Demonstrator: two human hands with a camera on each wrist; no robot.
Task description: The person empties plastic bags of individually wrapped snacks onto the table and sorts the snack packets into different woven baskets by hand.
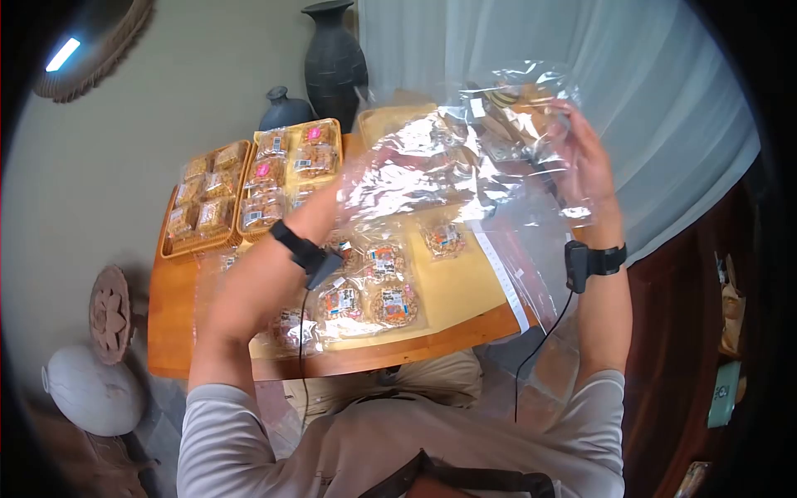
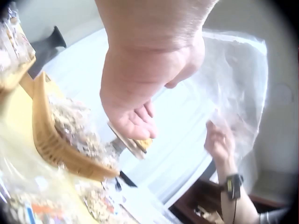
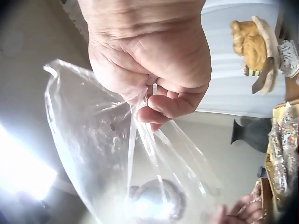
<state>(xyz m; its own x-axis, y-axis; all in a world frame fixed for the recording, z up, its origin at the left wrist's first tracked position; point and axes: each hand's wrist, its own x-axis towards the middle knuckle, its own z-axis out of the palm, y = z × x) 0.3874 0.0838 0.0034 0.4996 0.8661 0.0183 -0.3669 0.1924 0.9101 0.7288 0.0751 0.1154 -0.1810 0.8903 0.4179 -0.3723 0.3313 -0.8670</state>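
Observation:
A large clear plastic bag (image 1: 411, 170) is held up over the far side of the table, its surface glaring with reflections. My right hand (image 3: 159, 70) pinches the bag's edge between thumb and fingers, and the film hangs below in creases. My left hand (image 2: 135, 88) is near the bag's other side, its fingers loosely bent with nothing between them; in the head view the bag's glare hides most of it. Below, several labelled packs of round nutty snacks (image 1: 393, 305) lie in clear plastic at the table's front. One more pack (image 1: 444, 239) sits apart to their right.
Two wicker baskets (image 1: 170, 242) of packed snacks stand at the table's left. Another basket (image 2: 51, 142) is at the back. A flat plastic bag with a white strip (image 1: 504, 278) overhangs the front right edge. Dark vases (image 1: 334, 70) stand behind the table (image 1: 170, 332), beside a white curtain (image 1: 664, 124).

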